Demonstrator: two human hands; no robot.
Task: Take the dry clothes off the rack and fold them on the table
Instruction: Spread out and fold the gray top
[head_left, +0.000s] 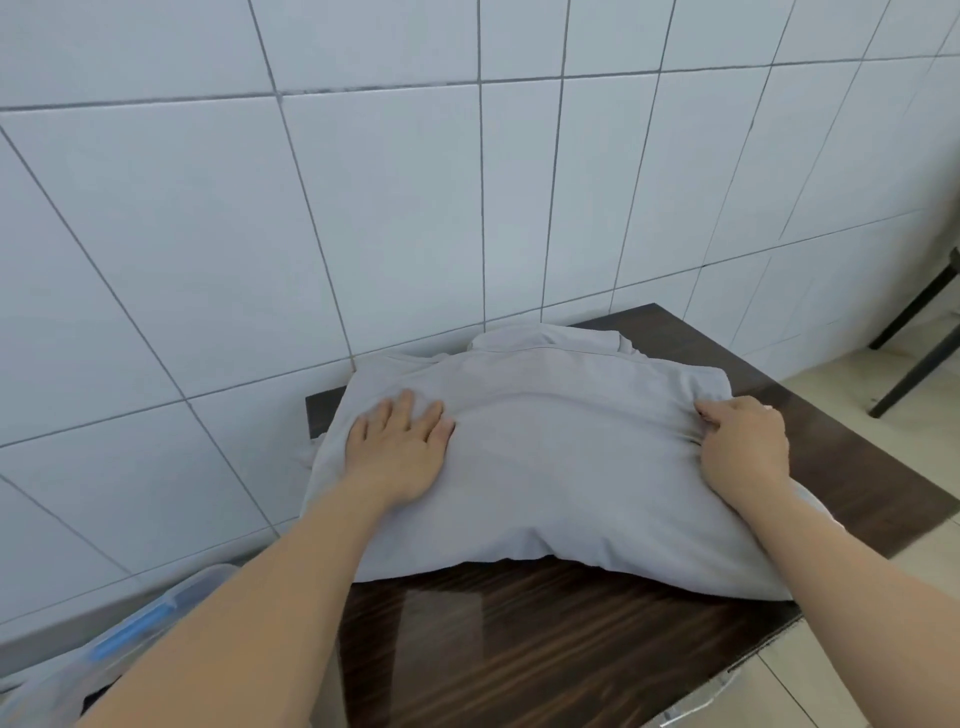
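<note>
A light grey shirt (561, 457) lies spread across the dark wooden table (519, 649), its collar toward the tiled wall. My left hand (400, 447) presses flat on the shirt's left part with straight fingers. My right hand (743, 444) is at the shirt's right edge, where its curled fingers pinch a bunch of fabric. The cloth wrinkles around that grip. The shirt's left side hangs a little over the table's edge.
A white tiled wall (363, 182) runs right behind the table. A clear plastic box with a blue clip (150, 618) sits at the lower left on the floor. Dark metal legs of some frame (914, 338) stand at the right over beige floor tiles.
</note>
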